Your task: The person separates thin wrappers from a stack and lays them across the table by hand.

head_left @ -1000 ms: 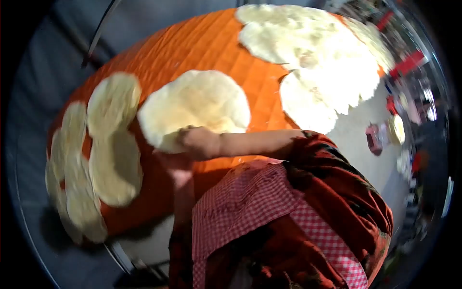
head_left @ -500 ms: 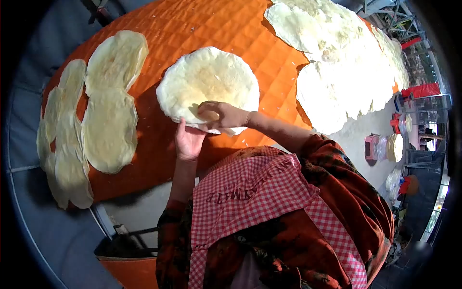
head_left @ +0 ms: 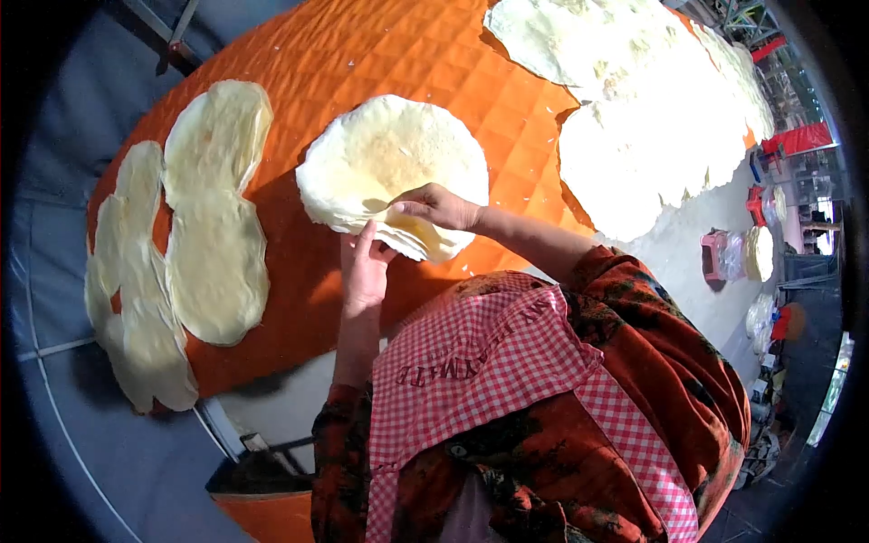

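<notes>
A stack of thin round flatbreads (head_left: 389, 149) lies in front of me, pale with a light brown tint in the middle. Its near edge is lifted, so several separate layers show there. My right hand (head_left: 437, 206) is closed on the upper layers near that edge, with the thumb and fingers pinching them. Below the edge, my left hand (head_left: 365, 267) grips the near left rim, thumb on top; its other fingers are partly hidden beneath the breads.
An orange quilted cover (head_left: 317, 72) lies under the breads. More flatbreads (head_left: 217, 262) overlap in rows on the left. A large brightly lit spread of flatbreads (head_left: 634, 145) fills the right side. A pink stool (head_left: 715, 256) stands on the floor beyond.
The near edge of the stack has been raised and its layers now fan apart. My right hand has moved slightly right with the upper layers; my left thumb now presses on the rim.
</notes>
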A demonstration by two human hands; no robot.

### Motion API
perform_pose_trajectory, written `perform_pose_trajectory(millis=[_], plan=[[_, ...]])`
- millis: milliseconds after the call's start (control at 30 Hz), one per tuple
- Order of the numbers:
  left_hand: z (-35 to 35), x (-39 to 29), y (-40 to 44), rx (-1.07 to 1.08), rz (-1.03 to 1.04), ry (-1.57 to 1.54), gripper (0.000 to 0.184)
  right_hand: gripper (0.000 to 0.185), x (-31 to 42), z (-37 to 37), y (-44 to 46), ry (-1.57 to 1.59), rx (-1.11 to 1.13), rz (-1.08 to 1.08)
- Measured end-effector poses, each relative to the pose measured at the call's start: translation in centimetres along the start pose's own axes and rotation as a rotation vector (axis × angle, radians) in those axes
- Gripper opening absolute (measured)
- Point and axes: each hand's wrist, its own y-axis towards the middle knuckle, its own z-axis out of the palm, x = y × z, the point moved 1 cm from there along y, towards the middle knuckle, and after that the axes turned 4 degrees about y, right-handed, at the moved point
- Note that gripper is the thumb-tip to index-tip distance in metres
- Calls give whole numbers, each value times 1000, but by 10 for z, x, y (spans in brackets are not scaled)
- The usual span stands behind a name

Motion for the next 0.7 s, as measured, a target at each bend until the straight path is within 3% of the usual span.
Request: perform_pose_trajectory(millis=[167,233,267,333,367,400,433,467,533,567,600,667,700], plan=[[-9,2,7,36,-40,-24,56,28,-10,2,-1,-235,-158,-169],[-20,7,9,-56,-58,143,35,22,-21,6,1,-267,-100,-285],[-25,12,8,-97,-21,116,27,21,-22,11,2,-364,-14,-469],[-34,23,10,-177,57,66,15,32,-10,24,-1,-35,-114,20],[-18,12,1,-150,28,68,19,34,3,33,-5,-12,-450,-72],[-47,24,15,-201,15,125,22,26,4,17,3,-425,-230,-224],[-78,31,25,-300,31,146,24,16,16,-4,10,-498,-134,-287],[-90,17,21,-306,71,207,26,12,12,-18,28,-378,-356,-505],[-178,21,43,-285,-268,67,31,14,16,-91,28,-40,-391,-186],[-144,-5,28,-282,-359,132,34,16,25,-136,18,-111,-336,-223],[-155,-10,28,-312,-288,251,35,14,40,-168,-5,51,-497,-12],[-170,-16,24,-299,-149,323,37,18,9,-238,-27,207,-648,-95],[-219,-10,34,-214,-87,585,36,19,5,-272,-49,116,-694,73]])
